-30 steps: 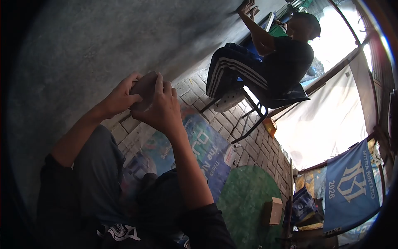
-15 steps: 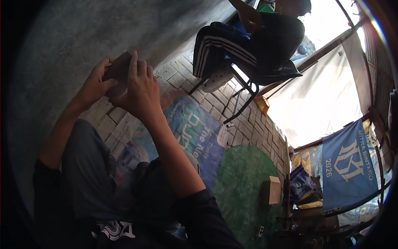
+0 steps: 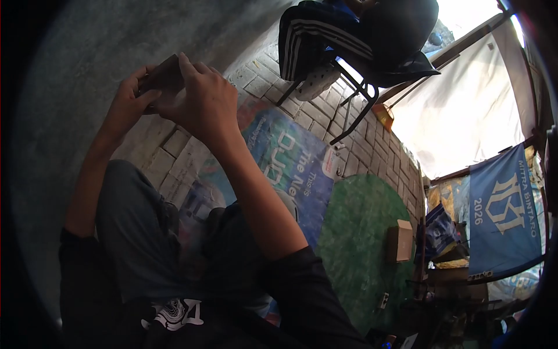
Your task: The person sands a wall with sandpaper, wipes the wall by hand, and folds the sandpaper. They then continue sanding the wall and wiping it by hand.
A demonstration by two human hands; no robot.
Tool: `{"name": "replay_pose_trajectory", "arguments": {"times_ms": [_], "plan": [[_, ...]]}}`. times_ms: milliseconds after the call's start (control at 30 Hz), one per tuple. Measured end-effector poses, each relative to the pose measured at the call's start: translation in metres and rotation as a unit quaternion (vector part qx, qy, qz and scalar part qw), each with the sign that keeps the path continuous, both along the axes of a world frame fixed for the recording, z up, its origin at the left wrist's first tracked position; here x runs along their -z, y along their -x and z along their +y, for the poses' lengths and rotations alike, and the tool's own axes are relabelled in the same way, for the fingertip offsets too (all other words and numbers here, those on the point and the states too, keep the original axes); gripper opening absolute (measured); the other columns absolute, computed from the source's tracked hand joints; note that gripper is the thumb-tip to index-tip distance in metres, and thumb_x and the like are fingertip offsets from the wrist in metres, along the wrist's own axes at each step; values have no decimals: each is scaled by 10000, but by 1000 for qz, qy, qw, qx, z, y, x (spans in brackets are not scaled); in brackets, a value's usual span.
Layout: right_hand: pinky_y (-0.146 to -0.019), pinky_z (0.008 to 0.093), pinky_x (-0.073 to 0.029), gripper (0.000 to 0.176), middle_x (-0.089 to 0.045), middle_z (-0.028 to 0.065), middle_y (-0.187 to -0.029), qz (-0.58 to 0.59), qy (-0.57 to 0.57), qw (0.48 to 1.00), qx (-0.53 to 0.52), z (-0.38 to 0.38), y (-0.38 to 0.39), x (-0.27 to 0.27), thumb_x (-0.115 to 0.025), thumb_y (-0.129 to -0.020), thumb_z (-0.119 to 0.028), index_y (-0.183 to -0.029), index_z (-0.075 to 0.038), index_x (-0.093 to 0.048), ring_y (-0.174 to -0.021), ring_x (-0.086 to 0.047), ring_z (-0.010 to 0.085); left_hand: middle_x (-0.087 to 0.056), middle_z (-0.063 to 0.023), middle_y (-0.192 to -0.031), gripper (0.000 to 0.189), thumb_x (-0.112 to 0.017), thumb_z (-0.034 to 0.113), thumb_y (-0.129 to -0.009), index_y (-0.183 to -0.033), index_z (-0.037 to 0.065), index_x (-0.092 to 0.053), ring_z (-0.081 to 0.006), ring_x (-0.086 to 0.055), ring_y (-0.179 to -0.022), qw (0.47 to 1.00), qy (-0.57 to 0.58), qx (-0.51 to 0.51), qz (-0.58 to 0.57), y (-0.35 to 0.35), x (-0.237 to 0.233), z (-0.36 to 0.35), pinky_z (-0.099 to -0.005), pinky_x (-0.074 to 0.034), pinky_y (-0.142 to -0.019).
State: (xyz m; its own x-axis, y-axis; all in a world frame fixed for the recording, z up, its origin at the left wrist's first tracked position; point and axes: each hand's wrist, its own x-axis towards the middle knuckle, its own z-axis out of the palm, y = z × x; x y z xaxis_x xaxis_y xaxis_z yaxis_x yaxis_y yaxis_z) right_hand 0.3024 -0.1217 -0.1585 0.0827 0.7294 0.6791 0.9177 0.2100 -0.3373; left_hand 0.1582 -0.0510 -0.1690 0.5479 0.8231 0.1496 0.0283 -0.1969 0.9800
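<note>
Up at the upper left, both of my hands hold a flat, dark brown rectangular piece (image 3: 165, 80) in front of a grey wall. My left hand (image 3: 124, 102) grips its left side, the thumb lying across the near face. At the other side my right hand (image 3: 209, 103) has its fingers along the upper right edge and covers part of the piece. What the piece is made of, and its far side, I cannot make out.
A printed banner (image 3: 290, 160) lies on the paving below my hands. A green round mat (image 3: 360, 227) bears an open cardboard box (image 3: 400, 241). Another person (image 3: 401, 35) sits on a metal-legged chair (image 3: 363, 116). A blue flag (image 3: 505, 215) hangs at right.
My view has shifted, so the person, chair and mat appear displaced, mostly rightward and upward. The brown piece is tilted differently, and my right hand has turned, showing more of its back.
</note>
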Motion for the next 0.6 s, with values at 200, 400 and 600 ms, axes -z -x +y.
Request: {"name": "replay_pose_trajectory", "arguments": {"times_ms": [200,400,600], "plan": [[-624,364,-496,598,-623,107,-795,47,-15,999,-23,-3,-9,-1,-726,-567,-264,-1087,-4,-584,-761,-626,258,-584,-82,-1033,364,-561,268,-850,-1130,35,-547,-159,-581,-942,998,34,-40,41,-1,-3,5,-320,-490,-805],[-629,386,-498,652,-638,124,-852,45,92,994,-26,-7,-16,-14,-760,-559,-325,-1104,-19,-574,-771,-637,270,-578,-59,-1025,393,-525,308,-879,-1167,41,-524,-153,-557,-955,991,94,10,-94,8,12,14,-358,-467,-830],[-648,354,-505,874,-583,123,-897,31,-64,997,21,1,-10,8,-786,-424,-370,-1140,47,-507,-873,-571,264,-553,-31,-1097,425,-513,312,-890,-1224,52,-475,-122,-527,-1000,994,107,2,-33,2,9,14,-312,-415,-875]]}}
